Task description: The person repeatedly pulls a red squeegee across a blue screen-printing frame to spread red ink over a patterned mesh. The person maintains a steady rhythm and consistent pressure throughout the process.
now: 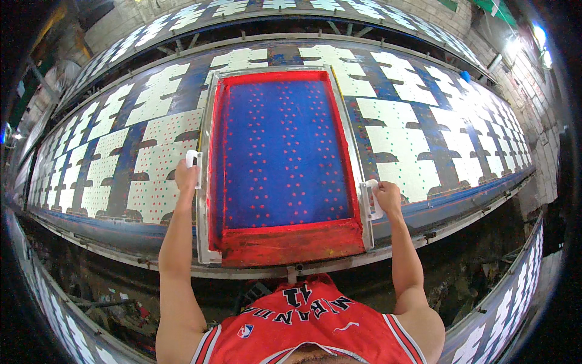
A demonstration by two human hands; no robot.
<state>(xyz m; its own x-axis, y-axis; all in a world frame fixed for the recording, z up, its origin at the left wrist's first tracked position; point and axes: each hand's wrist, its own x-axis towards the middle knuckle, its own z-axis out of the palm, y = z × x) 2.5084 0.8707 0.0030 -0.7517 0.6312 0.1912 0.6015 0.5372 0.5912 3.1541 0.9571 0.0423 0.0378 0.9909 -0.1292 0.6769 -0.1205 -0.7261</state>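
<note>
A screen-printing frame (285, 158) lies over the long printing table in front of me, with blue mesh, scattered pink-red dots, a red ink-smeared border and a pale metal rim. My left hand (185, 173) grips a white handle (193, 156) on the frame's left side. On the right side, my right hand (387, 195) is closed round the other white handle (371, 205). Pale cut fabric pieces (398, 158) are laid out either side of the frame, some bearing red and green dots (159, 155).
A second long table (291, 9) with similar pale pieces runs behind, and others (509, 303) curve past at the lower sides. A metal rail (445, 225) edges the near table. A block wall (533, 103) and bright lamps (539, 39) stand at the right.
</note>
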